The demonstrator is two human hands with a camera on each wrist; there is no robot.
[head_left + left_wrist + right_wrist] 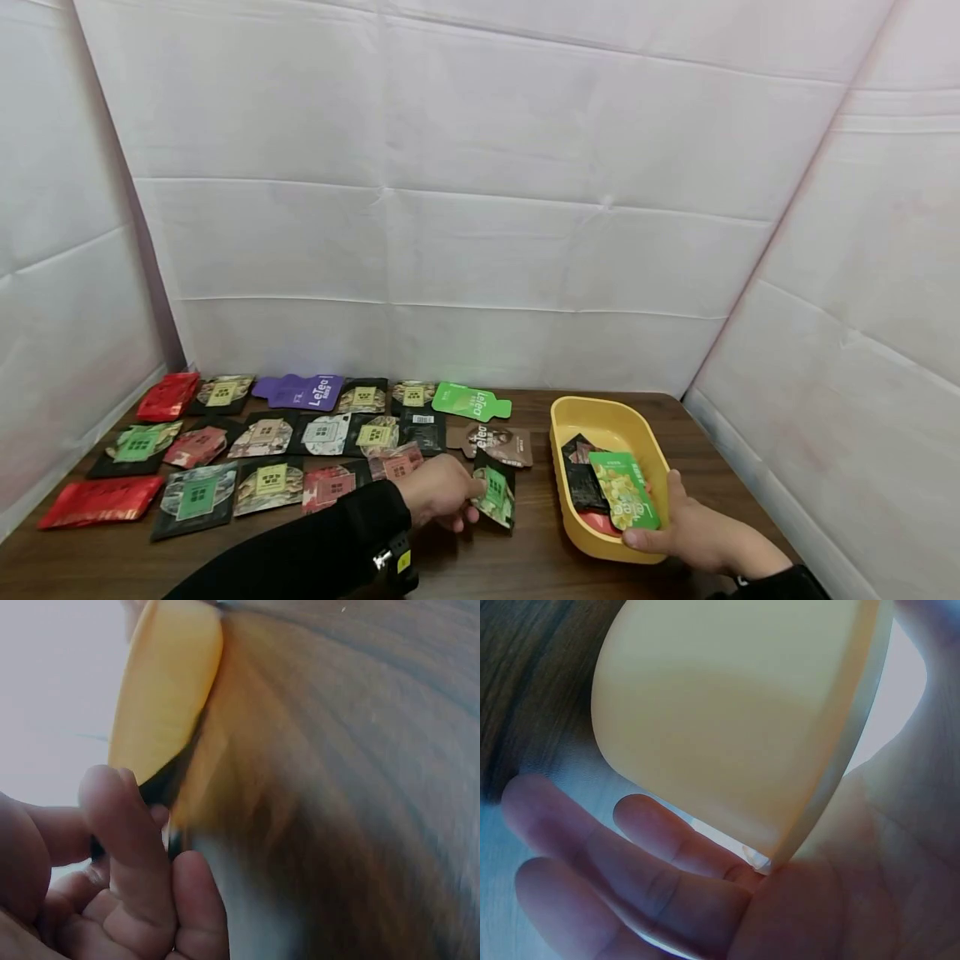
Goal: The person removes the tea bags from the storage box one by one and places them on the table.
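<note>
Left hand [442,492] is pinching 1 green-labelled packet [495,496] above bare wooden table [540,567], beside the yellow tray [558,417]. Right hand [693,533] is gripping the tray's near rim, thumb pressing 1 green packet [624,492] inside.

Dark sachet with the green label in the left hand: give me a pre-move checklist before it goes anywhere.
1. Left hand pinches the dark foil sachet with the green label: ok.
2. Sachet lifted off the brown wooden table: cannot tell.
3. Right hand holds the near rim of the yellow plastic oval tub: ok.
4. Free room in the tub beside the green snack packet and the black packet: ok, far end is bare.
5. Table between sachet and tub is free of other packets: ok.
</note>
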